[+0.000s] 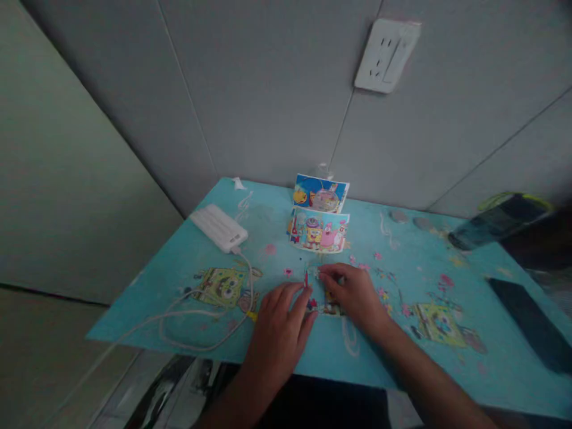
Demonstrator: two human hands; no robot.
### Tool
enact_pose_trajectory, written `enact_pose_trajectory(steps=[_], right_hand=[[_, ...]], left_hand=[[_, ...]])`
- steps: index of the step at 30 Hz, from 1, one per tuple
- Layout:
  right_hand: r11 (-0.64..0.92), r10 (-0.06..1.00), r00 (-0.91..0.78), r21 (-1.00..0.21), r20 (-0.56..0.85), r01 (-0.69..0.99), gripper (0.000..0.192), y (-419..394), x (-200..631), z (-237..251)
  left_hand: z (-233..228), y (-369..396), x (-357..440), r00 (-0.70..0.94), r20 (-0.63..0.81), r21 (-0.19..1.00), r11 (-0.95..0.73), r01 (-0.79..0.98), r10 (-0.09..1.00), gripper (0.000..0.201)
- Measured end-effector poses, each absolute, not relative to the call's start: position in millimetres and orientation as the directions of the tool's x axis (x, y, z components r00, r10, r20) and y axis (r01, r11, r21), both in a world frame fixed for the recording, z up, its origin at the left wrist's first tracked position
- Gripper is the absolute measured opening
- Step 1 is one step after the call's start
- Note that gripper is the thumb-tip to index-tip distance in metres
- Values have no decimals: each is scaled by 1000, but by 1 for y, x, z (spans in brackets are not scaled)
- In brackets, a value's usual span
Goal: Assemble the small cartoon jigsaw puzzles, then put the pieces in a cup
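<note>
Under and between my hands lies a small cartoon picture (333, 309), mostly covered by my fingers. It looks like part of a jigsaw puzzle. My left hand (282, 313) rests at its left side, fingers loosely stretched and apart, with the tips touching its edge. A thin red piece (306, 279) stands out just beyond those fingertips. My right hand (351, 292) is closed in a pinch at the picture's upper edge, on a small pale puzzle piece (316, 272). Beyond my hands, two cartoon picture cards (319, 231) lean one before the other.
The table (277, 351) has a turquoise cartoon cover. A white power bank (218, 226) with a white cable (210, 347) lies left. At right are a dark phone-like slab (531, 325), a dark bottle (498, 223) and round discs (398, 216). A wall socket (388, 55) is above.
</note>
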State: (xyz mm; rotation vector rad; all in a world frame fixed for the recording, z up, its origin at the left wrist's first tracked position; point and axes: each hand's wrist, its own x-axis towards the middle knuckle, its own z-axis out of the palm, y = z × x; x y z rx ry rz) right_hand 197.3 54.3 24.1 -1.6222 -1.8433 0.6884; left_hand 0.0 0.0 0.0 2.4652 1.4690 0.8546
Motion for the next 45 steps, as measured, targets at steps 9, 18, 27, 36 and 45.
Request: enact_pose_trajectory(steps=[9,18,27,36,45], right_hand=[[189,982,-151,-621,113,761,17,62,192,23],[276,960,-207,-526,188,804,16,62,190,21],[287,951,-222,-347,216,893,10,55,187,23],[382,913,-336,-196,231,903,12,51,186,20],[392,884,-304,-209,355,896,25,30,191,35]], left_hand=[[-1,5,9,423,391,343,-556,757,817,26],[-1,6,8,417,384,364,-550,752,824,25],[-2,6,8,412,397,357,-551,754,820,26],[0,6,8,418,368,359,-542,760,830,26],[-2,5,6,431,373,339,-553,761,821,29]])
